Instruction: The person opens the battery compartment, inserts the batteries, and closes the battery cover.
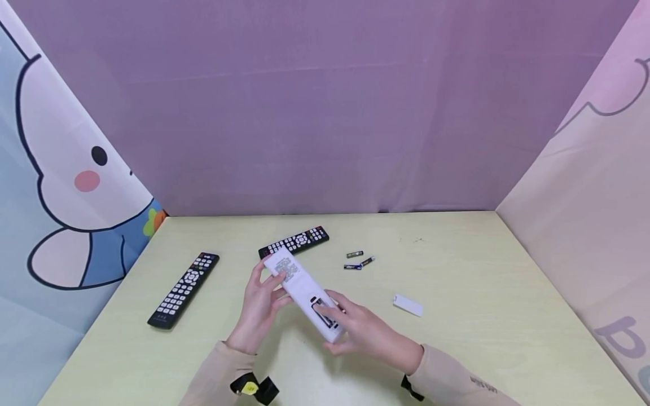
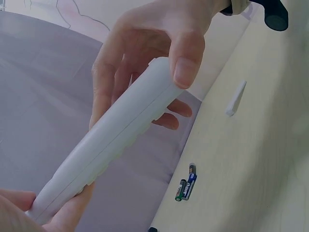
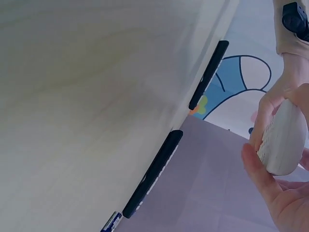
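Note:
A white remote control (image 1: 301, 283) is held above the table between both hands, its back turned up and its battery compartment (image 1: 325, 313) uncovered, with batteries inside. My left hand (image 1: 259, 304) grips the far end, fingers and thumb on its two edges. Around the near end curls my right hand (image 1: 367, 329), one digit reaching over the compartment and others under the body. The left wrist view shows the remote (image 2: 112, 124) from its side, buttons facing down. To the right lies a white battery cover (image 1: 408, 305) on the table.
Three small batteries (image 1: 352, 267) lie together beyond the right hand. One black remote (image 1: 184, 290) lies face up on the left; another black remote (image 1: 307, 239) sits behind the white one, partly overlapped by it. Cloth walls surround the pale table (image 1: 467, 270).

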`<action>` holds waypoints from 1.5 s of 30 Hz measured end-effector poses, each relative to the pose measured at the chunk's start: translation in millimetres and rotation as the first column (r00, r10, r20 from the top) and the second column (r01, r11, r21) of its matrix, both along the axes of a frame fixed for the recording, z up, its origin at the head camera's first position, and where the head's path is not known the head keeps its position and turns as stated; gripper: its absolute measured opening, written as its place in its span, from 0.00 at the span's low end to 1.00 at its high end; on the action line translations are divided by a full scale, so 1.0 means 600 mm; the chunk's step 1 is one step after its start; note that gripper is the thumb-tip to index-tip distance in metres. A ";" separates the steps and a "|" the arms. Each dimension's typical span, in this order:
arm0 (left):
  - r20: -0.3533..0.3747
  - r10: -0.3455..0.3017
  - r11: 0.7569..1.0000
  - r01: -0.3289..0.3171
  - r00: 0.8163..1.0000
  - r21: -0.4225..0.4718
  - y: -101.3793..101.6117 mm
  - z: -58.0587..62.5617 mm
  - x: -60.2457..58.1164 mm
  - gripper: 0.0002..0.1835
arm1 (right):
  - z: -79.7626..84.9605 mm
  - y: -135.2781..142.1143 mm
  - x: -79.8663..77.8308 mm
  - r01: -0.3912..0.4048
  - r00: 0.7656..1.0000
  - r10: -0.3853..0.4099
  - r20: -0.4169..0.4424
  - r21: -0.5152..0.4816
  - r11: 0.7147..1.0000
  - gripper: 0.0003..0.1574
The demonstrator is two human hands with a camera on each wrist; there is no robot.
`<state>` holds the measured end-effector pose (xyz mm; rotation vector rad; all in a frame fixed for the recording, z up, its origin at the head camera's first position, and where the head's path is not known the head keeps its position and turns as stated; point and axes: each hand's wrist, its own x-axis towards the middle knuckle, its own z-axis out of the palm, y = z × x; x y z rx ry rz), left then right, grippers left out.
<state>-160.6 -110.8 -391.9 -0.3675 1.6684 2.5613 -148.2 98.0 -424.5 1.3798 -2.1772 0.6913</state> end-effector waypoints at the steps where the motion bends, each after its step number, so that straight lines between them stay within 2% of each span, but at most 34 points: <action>1: 0.004 0.000 1.000 0.000 1.000 -0.004 0.000 -0.001 0.000 0.27 | 0.000 0.000 0.000 -0.003 1.000 0.003 -0.003 -0.003 1.000 0.44; 5: 0.002 0.002 1.000 -0.002 1.000 -0.010 -0.001 -0.002 0.000 0.28 | -0.001 0.000 0.002 -0.011 1.000 0.012 0.021 -0.013 1.000 0.44; 11: 0.007 0.004 1.000 -0.004 1.000 -0.002 -0.001 -0.002 0.002 0.27 | -0.003 0.001 0.006 -0.019 0.988 0.019 0.151 -0.001 1.000 0.45; 16: 0.009 0.007 1.000 -0.008 1.000 0.001 -0.001 -0.001 0.002 0.28 | -0.003 0.002 0.007 0.000 0.973 -0.007 0.231 0.032 0.999 0.46; 33: 0.015 0.010 1.000 -0.010 1.000 0.003 -0.008 -0.006 0.000 0.29 | 0.006 0.001 0.007 0.008 0.946 -0.033 0.323 0.079 0.997 0.44; 45: 0.016 0.014 1.000 -0.014 1.000 0.008 -0.011 -0.006 0.000 0.30 | 0.014 0.002 0.001 -0.011 0.881 -0.020 0.472 0.063 0.998 0.40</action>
